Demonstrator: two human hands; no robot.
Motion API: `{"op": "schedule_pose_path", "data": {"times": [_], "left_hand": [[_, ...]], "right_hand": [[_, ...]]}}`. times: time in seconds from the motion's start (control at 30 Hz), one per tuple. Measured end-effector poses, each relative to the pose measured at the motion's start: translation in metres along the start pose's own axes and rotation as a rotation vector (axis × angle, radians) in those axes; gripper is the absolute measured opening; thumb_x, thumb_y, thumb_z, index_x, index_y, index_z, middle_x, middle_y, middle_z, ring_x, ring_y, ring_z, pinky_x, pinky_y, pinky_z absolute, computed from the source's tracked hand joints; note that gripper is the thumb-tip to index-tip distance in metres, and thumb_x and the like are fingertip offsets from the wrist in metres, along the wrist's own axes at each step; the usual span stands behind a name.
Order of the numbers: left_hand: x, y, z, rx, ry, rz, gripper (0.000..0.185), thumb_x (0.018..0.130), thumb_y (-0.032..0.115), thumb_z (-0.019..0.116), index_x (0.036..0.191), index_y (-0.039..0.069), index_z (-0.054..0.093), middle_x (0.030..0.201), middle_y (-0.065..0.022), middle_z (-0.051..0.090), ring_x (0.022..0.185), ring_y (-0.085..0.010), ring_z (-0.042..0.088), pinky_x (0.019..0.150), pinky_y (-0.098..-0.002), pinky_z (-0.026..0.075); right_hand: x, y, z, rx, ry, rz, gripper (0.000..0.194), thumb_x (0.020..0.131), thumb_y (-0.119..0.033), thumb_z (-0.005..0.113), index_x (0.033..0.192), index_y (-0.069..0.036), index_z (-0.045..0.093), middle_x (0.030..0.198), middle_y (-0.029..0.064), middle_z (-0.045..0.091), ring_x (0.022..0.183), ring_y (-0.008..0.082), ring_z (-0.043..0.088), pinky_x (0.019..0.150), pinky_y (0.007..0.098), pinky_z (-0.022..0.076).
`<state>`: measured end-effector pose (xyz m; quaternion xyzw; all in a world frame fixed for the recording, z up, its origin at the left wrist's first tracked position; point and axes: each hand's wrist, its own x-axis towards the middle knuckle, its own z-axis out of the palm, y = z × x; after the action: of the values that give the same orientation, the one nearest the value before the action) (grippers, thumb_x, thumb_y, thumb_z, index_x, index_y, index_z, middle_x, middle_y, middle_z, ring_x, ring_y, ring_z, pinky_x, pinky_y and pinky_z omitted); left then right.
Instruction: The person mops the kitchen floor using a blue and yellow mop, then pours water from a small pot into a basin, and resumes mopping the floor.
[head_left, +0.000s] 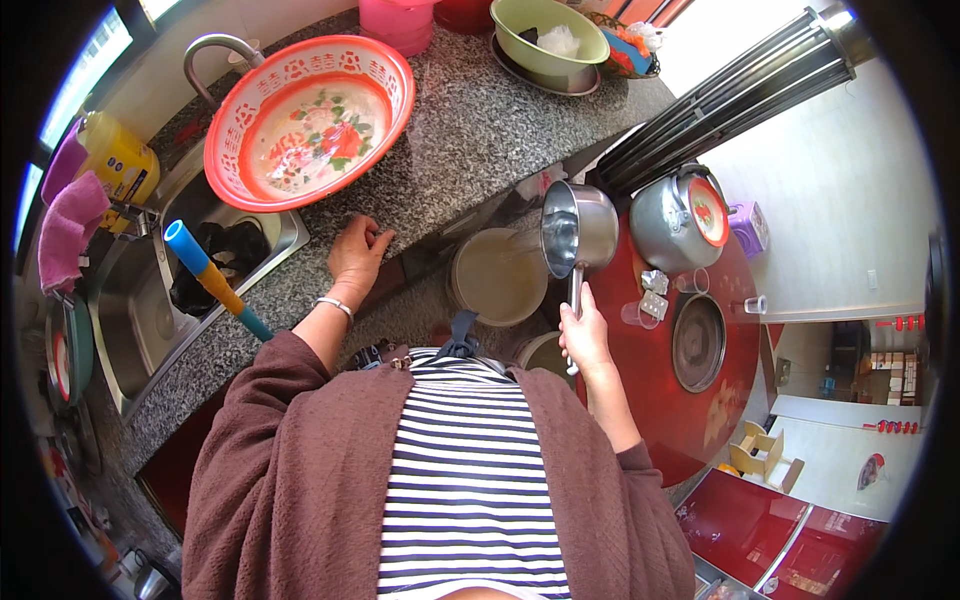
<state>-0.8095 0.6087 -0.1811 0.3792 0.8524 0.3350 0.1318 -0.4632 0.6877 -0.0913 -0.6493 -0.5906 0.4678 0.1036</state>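
Observation:
My right hand (585, 330) grips the long handle of a stainless steel ladle (596, 225), whose deep round bowl is tipped to the left. Faint streaks, apparently water, leave its rim toward a round bucket (499, 277) of cloudy liquid on the floor. My left hand (360, 255) rests on the edge of the granite counter (465, 112), its fingers curled and holding nothing visible. Above it, a red-rimmed enamel basin (322, 127) with a floral pattern sits at the sink's corner and overlaps the counter; clear liquid seems to lie in it.
A steel sink (142, 315) with a black plastic bag lies left. On the red round table (652, 420) stand a large metal kettle (667, 225), plastic cups and a dark round tray (699, 343). A green bowl (555, 45) stands on the counter's far end. A second bucket (544, 352) is partly hidden by my body.

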Motion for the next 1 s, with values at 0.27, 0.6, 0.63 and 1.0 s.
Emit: {"op": "schedule_pose_path", "data": {"times": [0.27,0.6,0.63,1.0], "left_hand": [[0.002,0.000,0.000,-0.007,-0.008,-0.051,0.029,0.081,0.038,0.070,0.088,0.012,0.057,0.070,-0.0030,0.061,0.064,-0.0216,0.059,0.058,-0.0366,0.046],[0.006,-0.004,-0.004,-0.217,0.000,-0.102,0.035,0.089,0.044,0.059,0.093,0.009,0.058,0.074,-0.0036,0.062,0.068,-0.0184,0.059,0.062,-0.0338,0.046],[0.005,-0.003,-0.005,-0.339,0.056,-0.085,0.037,0.091,0.045,0.057,0.093,0.009,0.058,0.073,-0.0035,0.061,0.067,-0.0173,0.058,0.061,-0.0331,0.046],[0.021,0.007,-0.072,-1.095,0.371,-0.409,0.031,0.096,0.040,0.051,0.092,0.009,0.048,0.073,-0.0001,0.055,0.058,-0.0075,0.047,0.048,-0.0227,0.039]], "right_hand": [[0.028,0.047,0.015,-0.368,0.197,-0.231,0.067,0.091,-0.022,0.055,0.148,-0.009,0.020,0.070,0.0155,0.061,0.055,0.0274,0.061,0.050,0.0394,0.0496],[0.020,0.044,0.015,-0.382,0.135,-0.233,0.066,0.092,-0.023,0.054,0.147,-0.008,0.021,0.076,0.0206,0.063,0.062,0.0350,0.063,0.058,0.0442,0.0511],[0.019,0.037,0.015,-0.269,0.089,-0.097,0.065,0.093,-0.024,0.052,0.147,-0.009,0.021,0.078,0.0203,0.063,0.062,0.0348,0.063,0.059,0.0442,0.0514],[-0.007,-0.130,-0.004,0.777,-0.717,-0.330,0.059,0.097,-0.016,0.046,0.149,-0.014,0.019,0.078,0.0051,0.051,0.048,0.0064,0.045,0.041,0.0209,0.0410]]}}
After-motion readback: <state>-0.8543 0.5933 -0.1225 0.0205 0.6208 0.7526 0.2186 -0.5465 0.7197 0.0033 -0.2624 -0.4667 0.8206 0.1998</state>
